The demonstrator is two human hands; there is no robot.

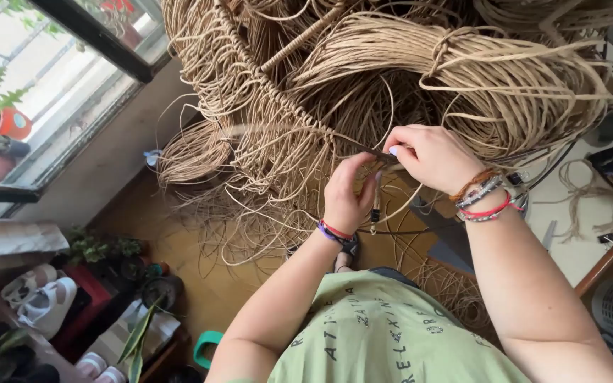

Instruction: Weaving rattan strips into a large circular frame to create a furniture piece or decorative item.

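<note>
Overhead, the bundled tan cord coils (462, 78) crowd the woven macramé panel (278, 135). Your right hand (431, 157) and left hand (349, 195) both pinch closed on one cord strand (363, 147) at the panel's edge. Keep that strand taut and clear of loose loops.

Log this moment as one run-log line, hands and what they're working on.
left hand: pinching tan cord strands | right hand: gripping dark frame rod | cord bundle: hanging behind | wooden floor: below
</note>
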